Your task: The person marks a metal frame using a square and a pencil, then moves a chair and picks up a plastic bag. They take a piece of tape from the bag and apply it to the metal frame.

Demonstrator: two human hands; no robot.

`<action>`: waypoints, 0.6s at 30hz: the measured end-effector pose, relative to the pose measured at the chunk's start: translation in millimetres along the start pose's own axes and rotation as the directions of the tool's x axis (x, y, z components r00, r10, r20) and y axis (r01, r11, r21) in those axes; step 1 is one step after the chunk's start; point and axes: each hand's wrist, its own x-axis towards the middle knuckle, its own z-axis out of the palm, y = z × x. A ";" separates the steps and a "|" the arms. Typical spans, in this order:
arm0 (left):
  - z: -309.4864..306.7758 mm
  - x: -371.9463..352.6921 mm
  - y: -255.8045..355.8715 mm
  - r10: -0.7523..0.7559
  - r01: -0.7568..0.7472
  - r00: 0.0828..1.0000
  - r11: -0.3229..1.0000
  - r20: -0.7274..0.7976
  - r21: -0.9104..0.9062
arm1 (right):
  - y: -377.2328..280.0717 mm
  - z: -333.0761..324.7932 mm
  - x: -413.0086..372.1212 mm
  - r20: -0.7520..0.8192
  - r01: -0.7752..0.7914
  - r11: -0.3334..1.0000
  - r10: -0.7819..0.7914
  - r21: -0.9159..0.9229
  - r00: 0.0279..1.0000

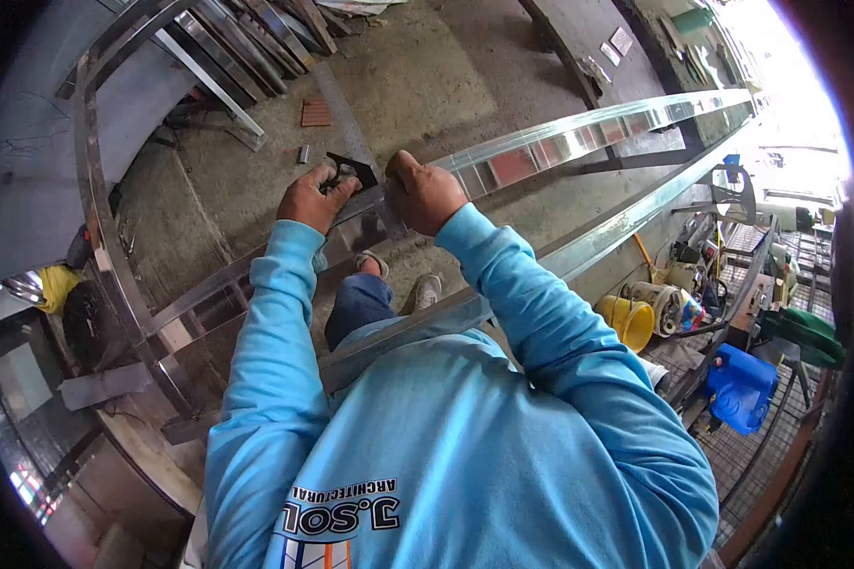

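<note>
My left hand [315,197] is closed in a pinch on a flat black angled piece [355,173], held at the upper edge of a long shiny metal profile [550,144]. Just right of it, my right hand [429,193] is curled into a fist against the same profile. Whatever its fingers hold is hidden. The profile runs from the lower left to the upper right, with reflections along its face. A second long metal bar [626,223] lies nearer my body, roughly alongside the first.
An upright metal frame [93,180] stands at left. Metal lengths [232,47] lean at the back. On the concrete floor are a reddish tile [316,113] and a small metal offcut [304,154]. At right are a yellow bucket [626,322] and a blue container [740,387].
</note>
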 end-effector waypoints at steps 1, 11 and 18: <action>-0.9 -0.5 1.4 -0.009 0.009 1.000 1.000 0.015 -0.003 | 0.8 1.9 1.1 -0.001 0.007 1.000 -0.007 0.000 1.000; 7.4 0.3 -6.1 0.012 -0.009 0.998 0.999 -0.059 0.046 | -11.0 -1.0 17.1 0.083 0.038 0.984 -0.024 -0.172 0.996; 2.7 -5.5 2.9 -0.022 0.024 0.998 0.999 -0.050 0.035 | 27.1 2.2 -39.2 0.396 0.194 0.953 -0.090 -0.232 0.914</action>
